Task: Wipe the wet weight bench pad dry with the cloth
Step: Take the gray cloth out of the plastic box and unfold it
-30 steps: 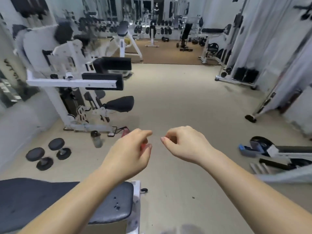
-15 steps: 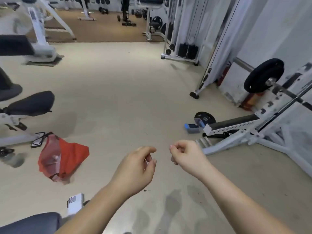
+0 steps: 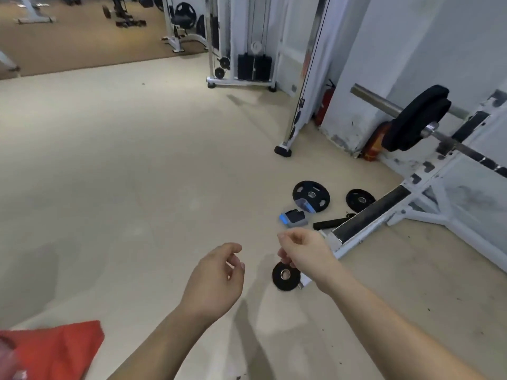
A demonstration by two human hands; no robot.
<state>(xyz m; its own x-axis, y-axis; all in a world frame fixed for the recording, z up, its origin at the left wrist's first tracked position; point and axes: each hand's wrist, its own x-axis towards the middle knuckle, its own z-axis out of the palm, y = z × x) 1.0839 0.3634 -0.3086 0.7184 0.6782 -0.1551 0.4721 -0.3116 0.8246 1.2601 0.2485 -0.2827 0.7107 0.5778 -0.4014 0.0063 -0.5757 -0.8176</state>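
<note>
The weight bench pad is out of view. A red piece of fabric (image 3: 52,349) lies on the floor at the bottom left, cut off by the frame edge; I cannot tell if it is the cloth. My left hand (image 3: 216,281) hovers over the floor in the lower middle, fingers loosely curled and holding nothing. My right hand (image 3: 304,253) is just to its right and slightly further out, also loosely curled and holding nothing. Both hands are well away from the red fabric.
A small black weight plate (image 3: 284,275) lies under my right hand; two more plates (image 3: 311,196) (image 3: 360,200) and a blue-edged object (image 3: 292,218) lie beyond. A white rack frame (image 3: 367,215) with a loaded barbell (image 3: 417,119) fills the right. A cable machine (image 3: 247,64) stands at the back.
The view has swung right: the grey bench pad and the left machines have left the frame, the red fabric slid to the bottom left, and the rack came closer. Both hands stay held out.
</note>
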